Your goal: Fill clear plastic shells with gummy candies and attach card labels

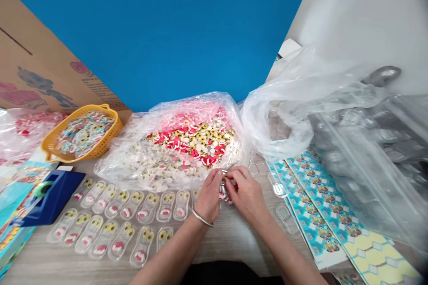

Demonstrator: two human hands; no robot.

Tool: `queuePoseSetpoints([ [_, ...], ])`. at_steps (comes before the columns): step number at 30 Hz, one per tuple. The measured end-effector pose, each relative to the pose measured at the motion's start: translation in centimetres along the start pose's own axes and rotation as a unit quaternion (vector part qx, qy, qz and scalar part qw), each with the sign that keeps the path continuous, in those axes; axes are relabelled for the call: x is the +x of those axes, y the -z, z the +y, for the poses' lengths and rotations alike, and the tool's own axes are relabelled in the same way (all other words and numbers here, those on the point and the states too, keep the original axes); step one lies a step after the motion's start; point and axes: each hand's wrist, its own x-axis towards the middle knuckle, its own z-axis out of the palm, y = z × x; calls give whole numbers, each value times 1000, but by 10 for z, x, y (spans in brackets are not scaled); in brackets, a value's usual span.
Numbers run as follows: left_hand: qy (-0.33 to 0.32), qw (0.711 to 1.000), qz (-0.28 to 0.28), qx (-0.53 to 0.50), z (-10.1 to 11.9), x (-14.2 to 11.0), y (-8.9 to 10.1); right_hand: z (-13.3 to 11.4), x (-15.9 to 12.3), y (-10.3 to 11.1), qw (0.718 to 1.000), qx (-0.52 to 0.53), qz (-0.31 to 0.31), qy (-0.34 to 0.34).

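My left hand [209,196] and my right hand [245,196] meet over the table, both pinching a small clear plastic blister [223,191] with red and yellow pieces inside. My fingers hide most of it. A metal bangle [202,218] circles my left wrist. Left of my hands, several filled blisters [142,208] lie in loose rows, each with yellow eye pieces and a red-and-white mouth piece. Behind my hands, a clear bag [177,142] holds a heap of white, red and yellow pieces. Empty blisters [283,216] lie to the right of my right hand.
A yellow plastic basket [82,133] holds printed pieces at back left, near a blue tape dispenser [47,198]. Stacked teal printed cards [314,209] lie at right, below a large plastic bag of clear blisters [361,142]. A cardboard sheet [43,53] stands at far left.
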Motion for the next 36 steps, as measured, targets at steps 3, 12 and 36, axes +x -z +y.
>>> queuePoseSetpoints([
  [3,46,999,8,3,7,-1,-4,0,-1,10,1000,12,19,3],
  [12,136,990,-11,26,21,8,-11,124,79,101,958,-181,132,-180],
  [36,209,963,-132,-110,23,-10,-29,44,3,104,915,362,-49,-172],
])
